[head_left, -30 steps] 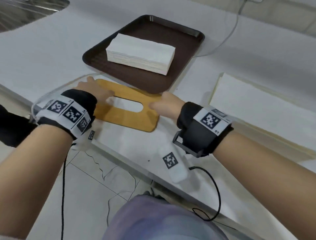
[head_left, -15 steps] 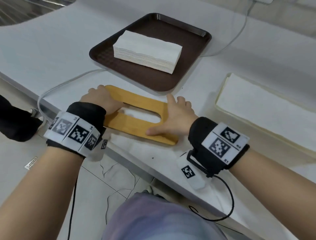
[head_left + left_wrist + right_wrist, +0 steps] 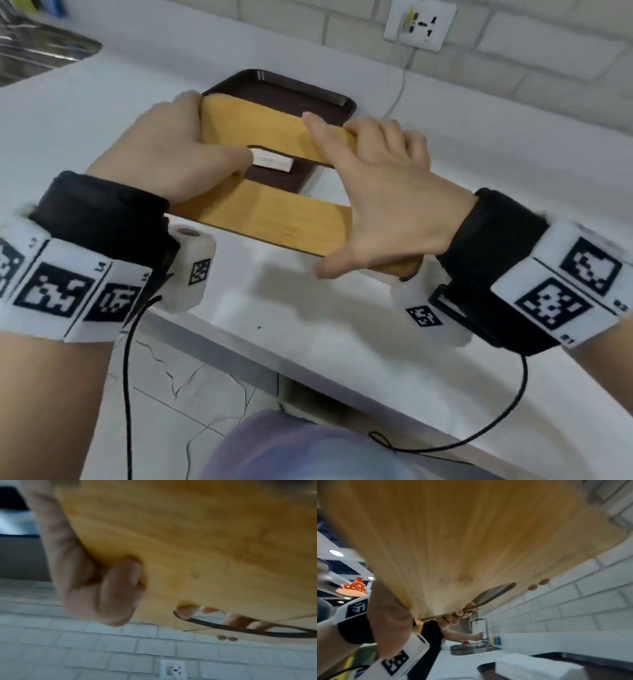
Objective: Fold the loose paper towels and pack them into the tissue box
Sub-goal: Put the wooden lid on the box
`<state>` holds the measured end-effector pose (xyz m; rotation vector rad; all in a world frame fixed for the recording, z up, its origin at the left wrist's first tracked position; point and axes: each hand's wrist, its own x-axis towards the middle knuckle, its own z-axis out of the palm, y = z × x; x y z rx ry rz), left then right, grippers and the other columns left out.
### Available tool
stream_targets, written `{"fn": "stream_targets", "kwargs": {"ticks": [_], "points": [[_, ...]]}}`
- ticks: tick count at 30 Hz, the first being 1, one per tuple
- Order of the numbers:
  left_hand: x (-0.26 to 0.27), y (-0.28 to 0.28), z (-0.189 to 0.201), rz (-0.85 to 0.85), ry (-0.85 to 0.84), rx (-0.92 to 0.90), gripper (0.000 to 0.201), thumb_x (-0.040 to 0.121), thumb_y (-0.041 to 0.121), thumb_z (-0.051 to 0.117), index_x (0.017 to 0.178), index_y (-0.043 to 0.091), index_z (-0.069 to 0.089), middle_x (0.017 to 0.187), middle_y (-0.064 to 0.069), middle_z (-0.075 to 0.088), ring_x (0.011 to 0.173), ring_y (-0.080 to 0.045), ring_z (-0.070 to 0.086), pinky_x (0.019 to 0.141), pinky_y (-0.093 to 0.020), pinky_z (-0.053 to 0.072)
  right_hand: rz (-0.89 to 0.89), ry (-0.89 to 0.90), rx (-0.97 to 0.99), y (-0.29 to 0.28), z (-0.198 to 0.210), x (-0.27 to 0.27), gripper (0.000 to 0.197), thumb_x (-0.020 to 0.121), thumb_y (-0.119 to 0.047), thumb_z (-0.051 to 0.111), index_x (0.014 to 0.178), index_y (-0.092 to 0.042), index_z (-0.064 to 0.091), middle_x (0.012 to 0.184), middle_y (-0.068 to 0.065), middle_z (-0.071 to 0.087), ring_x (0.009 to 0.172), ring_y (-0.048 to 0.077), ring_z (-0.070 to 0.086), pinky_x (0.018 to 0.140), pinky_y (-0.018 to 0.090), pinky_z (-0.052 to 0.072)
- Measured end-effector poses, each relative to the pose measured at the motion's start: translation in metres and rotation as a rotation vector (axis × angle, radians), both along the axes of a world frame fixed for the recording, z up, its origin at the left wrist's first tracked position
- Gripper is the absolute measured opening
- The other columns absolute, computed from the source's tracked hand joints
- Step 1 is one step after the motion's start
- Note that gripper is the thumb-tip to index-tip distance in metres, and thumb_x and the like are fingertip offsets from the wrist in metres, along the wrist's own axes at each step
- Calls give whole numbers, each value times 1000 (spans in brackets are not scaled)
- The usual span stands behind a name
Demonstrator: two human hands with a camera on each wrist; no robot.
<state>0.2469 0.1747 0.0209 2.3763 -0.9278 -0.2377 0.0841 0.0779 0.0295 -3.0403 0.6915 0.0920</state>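
Wooden lid (image 3: 274, 212), flat on the desk (image 3: 308, 325) half a second ago, is now lifted clear and held tilted above the brown tray (image 3: 329, 97). Left hand (image 3: 164, 150) grips its left end, thumb on top, fingers curled beneath. Right hand (image 3: 380, 192) clamps the right end, thumb at the near edge, fingers over the far edge. Stack of folded paper towels (image 3: 272, 161) sits on the tray, seen through the lid's slot. Desk white; white brick wall behind with a socket (image 3: 419, 24). Sink (image 3: 34, 51) far left; another person (image 3: 436, 632) at the tap.
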Motion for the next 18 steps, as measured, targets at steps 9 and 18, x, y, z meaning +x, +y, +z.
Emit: {"fn": "stream_targets", "kwargs": {"ticks": [9,18], "points": [[-62,-92,10,-850,-145,333,160,14,65,72,144,38,-18,157,9,-4,145,-16,-1,118,-44,13,-234,85,2,-59,6,-83,127,42,-59,79,142,-35,4,135,7,24,126,25,20,103,39,17],[-84,-153,-9,-982,-365,467,136,40,56,84,146,26,6,145,7,19,136,-18,16,110,-47,30,-322,44,73,-99,-20,-117,126,35,-64,75,141,-34,13,138,5,21,130,21,16,107,36,11]]}}
